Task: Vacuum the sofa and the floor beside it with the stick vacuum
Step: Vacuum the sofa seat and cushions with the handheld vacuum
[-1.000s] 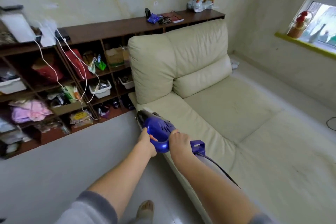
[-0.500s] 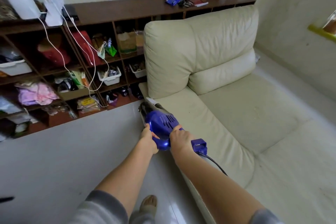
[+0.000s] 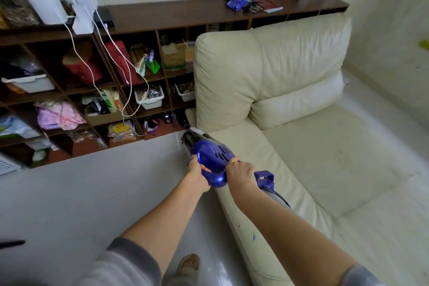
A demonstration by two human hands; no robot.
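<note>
A blue vacuum point(image 3: 210, 152) lies along the near edge of the cream sofa point(image 3: 313, 146). Its dark front end points at the corner where the seat meets the back cushion. My left hand point(image 3: 197, 170) grips the left side of the blue body. My right hand point(image 3: 241, 173) grips the handle just behind it. A black cord point(image 3: 281, 199) trails from the rear under my right forearm. The nozzle tip is hidden behind the body.
A dark wooden shelf unit point(image 3: 162, 14) full of bins, bags and white cables runs along the wall behind the sofa. Grey floor point(image 3: 81, 193) spreads to the left. My foot in a sandal point(image 3: 188, 264) stands beside the sofa's base.
The vacuum has been pushed forward along the sofa's edge toward the back cushion corner. My view has tilted down and come closer.
</note>
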